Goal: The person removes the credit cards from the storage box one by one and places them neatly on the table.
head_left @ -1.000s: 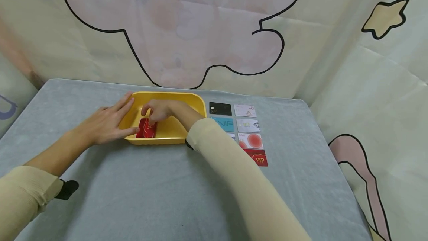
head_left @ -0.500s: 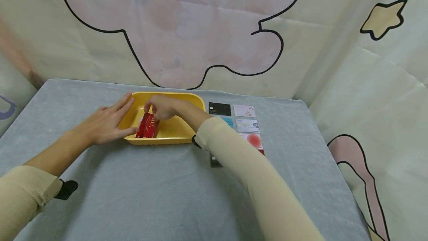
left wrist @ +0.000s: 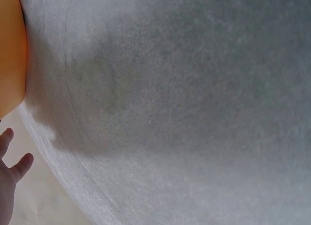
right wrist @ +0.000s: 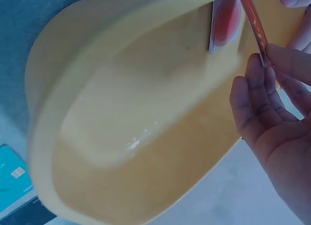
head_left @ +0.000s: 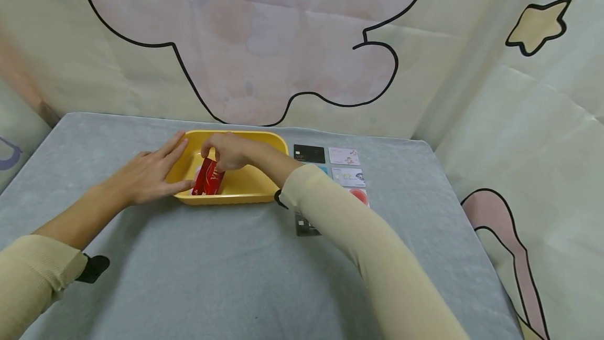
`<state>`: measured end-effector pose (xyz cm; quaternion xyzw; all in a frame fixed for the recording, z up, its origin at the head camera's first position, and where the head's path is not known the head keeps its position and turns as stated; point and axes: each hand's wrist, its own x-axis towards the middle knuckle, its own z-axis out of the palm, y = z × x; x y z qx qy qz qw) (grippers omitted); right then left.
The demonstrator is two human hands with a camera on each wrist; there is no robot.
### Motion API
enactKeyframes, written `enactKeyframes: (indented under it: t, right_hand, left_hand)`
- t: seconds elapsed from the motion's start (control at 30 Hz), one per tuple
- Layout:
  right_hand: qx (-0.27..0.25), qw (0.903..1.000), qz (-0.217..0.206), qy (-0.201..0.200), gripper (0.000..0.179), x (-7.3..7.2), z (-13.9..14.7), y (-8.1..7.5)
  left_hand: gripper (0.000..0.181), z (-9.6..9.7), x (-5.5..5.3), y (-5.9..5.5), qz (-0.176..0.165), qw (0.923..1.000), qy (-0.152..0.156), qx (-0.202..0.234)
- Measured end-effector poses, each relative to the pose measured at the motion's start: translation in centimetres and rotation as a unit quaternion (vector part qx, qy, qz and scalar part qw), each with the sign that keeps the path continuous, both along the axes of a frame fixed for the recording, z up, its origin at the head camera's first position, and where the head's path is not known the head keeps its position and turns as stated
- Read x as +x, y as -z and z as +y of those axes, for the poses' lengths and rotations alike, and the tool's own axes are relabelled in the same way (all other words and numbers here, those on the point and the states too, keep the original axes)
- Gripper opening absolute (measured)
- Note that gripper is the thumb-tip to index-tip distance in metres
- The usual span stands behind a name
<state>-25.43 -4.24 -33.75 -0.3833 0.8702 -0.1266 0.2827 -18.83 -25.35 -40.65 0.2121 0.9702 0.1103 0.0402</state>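
A red card point(head_left: 207, 178) with gold lettering stands tilted in the left part of the yellow tray point(head_left: 252, 197). My right hand point(head_left: 229, 152) reaches into the tray and pinches this card by its upper edge; the right wrist view shows the card point(right wrist: 254, 28) edge-on between thumb and fingers. Beneath it, a white card with a red circle point(right wrist: 226, 22) lies in the tray. My left hand point(head_left: 153, 174) rests with fingers spread on the tray's left rim, its thumb close to the red card. Only a few fingertips point(left wrist: 22, 166) of that hand show in the left wrist view.
Right of the tray, cards lie in rows on the grey cloth point(head_left: 212, 266): a black card point(head_left: 309, 153), a pink-white card point(head_left: 344, 156), a silvery card point(head_left: 348, 177) and others. My right sleeve point(head_left: 358, 235) covers part of them. A printed curtain hangs behind.
The right hand has taken hold of the red card and tilted it up off the tray floor. The right forearm has shifted slightly right. The left hand has stayed in place.
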Motion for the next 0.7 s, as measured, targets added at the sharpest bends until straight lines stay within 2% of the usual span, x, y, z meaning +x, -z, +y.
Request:
enactKeyframes:
  t: [0.13, 0.43, 0.7]
  right_hand:
    - [-0.01, 0.9998, 0.009, -0.015, 0.039, 0.6, 0.3, -0.1]
    - [-0.084, 0.9956, 0.023, -0.034, 0.041, 2.5, 2.0, -0.2]
    - [-0.099, 0.9946, 0.028, -0.009, 0.036, 3.3, 3.7, -0.3]
  left_hand:
    - [0.095, -0.1, 0.0, 0.0, 0.003, 1.0, 0.001, 0.004]
    - [0.096, 0.2, 0.0, -0.2, -0.002, 1.0, 0.0, 0.0]
    - [0.097, 0.2, 0.1, -0.2, -0.005, 0.9999, -0.008, 0.004]
